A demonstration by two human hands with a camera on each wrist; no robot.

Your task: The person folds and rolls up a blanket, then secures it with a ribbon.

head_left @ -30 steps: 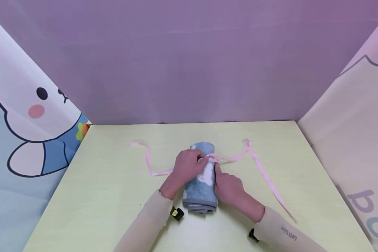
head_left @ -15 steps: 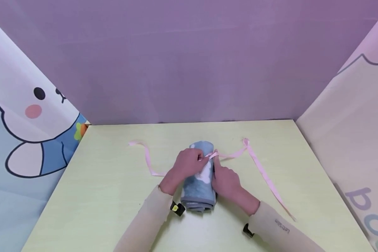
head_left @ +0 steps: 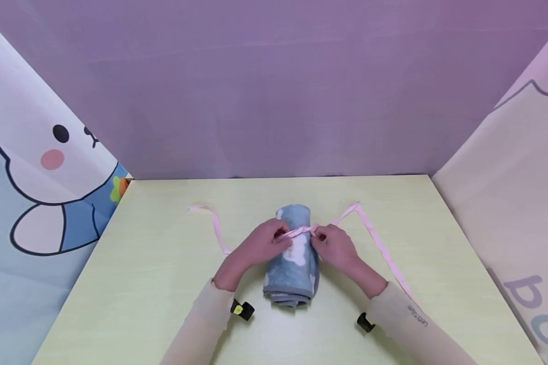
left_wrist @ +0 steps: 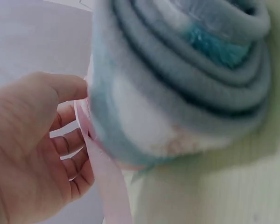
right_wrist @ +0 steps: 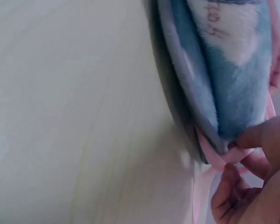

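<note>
A rolled blue plush towel (head_left: 287, 276) with white patches and grey edging lies lengthwise on the table. Across its upper part runs a pink ribbon (head_left: 297, 232), the strands crossing and twisted together on top of the roll. At the roll's left side my left hand (head_left: 261, 244) pinches the ribbon between thumb and fingers. My right hand (head_left: 337, 248) pinches the ribbon at the right side, and in the right wrist view its thumb and fingertips are on the crossed strands (right_wrist: 219, 161) close to the towel. The left wrist view shows the towel's spiral end (left_wrist: 191, 74) and a ribbon tail (left_wrist: 109, 186) hanging down.
One long ribbon tail (head_left: 379, 243) stretches from a bend at the back right toward the right forearm. Another tail (head_left: 215, 223) curls on the left. The pale yellow table (head_left: 164, 284) meets a purple backdrop (head_left: 274, 101) and printed side panels.
My right index finger has gone from pressing at the ribbon to pinching it with the thumb. My left hand has shifted slightly left, and the ribbon strands are now drawn tighter across the towel.
</note>
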